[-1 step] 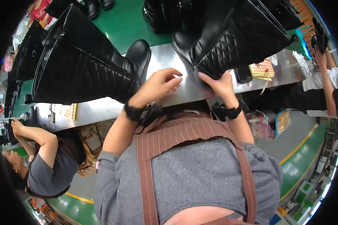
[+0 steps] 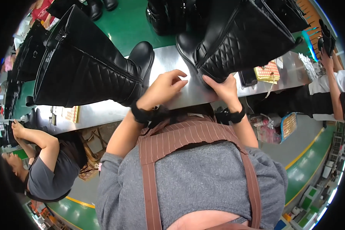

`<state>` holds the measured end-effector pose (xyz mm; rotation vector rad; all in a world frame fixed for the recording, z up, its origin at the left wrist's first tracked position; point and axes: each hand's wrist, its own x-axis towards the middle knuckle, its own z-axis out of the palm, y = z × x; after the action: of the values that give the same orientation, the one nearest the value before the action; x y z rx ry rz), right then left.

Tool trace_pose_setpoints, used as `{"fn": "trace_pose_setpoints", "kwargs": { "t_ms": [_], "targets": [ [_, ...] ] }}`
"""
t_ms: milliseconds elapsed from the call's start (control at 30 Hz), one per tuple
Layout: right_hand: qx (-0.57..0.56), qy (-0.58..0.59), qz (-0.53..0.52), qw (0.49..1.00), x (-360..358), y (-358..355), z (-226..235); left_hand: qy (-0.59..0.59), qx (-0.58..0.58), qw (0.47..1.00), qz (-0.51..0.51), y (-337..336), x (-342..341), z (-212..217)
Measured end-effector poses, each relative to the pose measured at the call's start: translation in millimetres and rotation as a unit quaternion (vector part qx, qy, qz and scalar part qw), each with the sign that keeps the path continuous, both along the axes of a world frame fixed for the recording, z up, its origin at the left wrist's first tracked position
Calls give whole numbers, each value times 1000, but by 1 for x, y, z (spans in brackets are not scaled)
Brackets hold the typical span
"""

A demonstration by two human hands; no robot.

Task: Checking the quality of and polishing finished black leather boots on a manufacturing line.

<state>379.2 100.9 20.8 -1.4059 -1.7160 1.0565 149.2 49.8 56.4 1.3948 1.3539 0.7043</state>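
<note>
A tall black boot [image 2: 234,46] with a quilted shaft and side zip stands tilted on the metal table at right, its toe pointing left. My right hand [image 2: 225,87] grips its heel, thumb on the near side and fingers largely hidden behind. A matching boot [image 2: 99,65] leans on the table at left, toe pointing right. Between the two, my left hand [image 2: 165,89] hovers over the table with fingers loosely bent and apart. Nothing shows in it, though its palm is hidden. Its wrist is close to the left boot's heel.
A phone-like black object [image 2: 248,76] and yellow sticker sheets [image 2: 267,72] lie right of the boot on the metal table [image 2: 184,97]. More black boots [image 2: 168,19] stand beyond on a green surface. Co-workers sit at left [image 2: 53,165] and right [image 2: 329,88].
My left hand has shifted slightly and its fingers are bent a little more. The right hand keeps its grip on the boot's heel, and both boots are nearly unmoved.
</note>
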Motion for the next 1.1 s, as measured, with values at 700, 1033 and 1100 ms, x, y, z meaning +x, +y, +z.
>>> {"fn": "trace_pose_setpoints", "kwargs": {
  "t_ms": [700, 1033, 1100],
  "targets": [
    [-107, 195, 83, 971, -21, 0, -12, -108, 125, 952, 258, -66, -80, -34],
    [-189, 558, 112, 800, -47, -19, 14, -537, 55, 820, 192, -47, -45, -4],
    [-173, 563, 117, 800, -54, -20, 20, -543, 57, 813, 201, -42, -41, -1]
  ]
}}
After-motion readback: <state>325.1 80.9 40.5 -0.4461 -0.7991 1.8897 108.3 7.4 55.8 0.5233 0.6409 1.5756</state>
